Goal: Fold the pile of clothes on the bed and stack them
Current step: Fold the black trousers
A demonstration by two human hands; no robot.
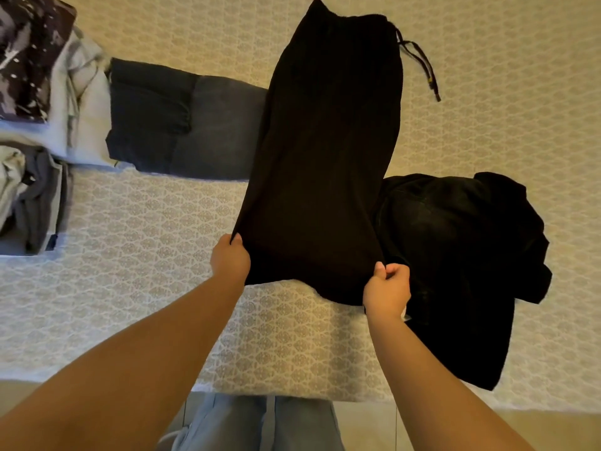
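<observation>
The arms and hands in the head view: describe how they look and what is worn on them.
Both forearms are bare to the frame's bottom edge, with no sleeves in view. The left hand and right hand wear no gloves; no rings, watch or bracelets show. Nails are short and unpainted.

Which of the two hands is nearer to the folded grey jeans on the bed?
The left hand. It grips the black pants' near left corner, below the folded grey jeans. The right hand pinches the opposite corner, farther right.
</observation>
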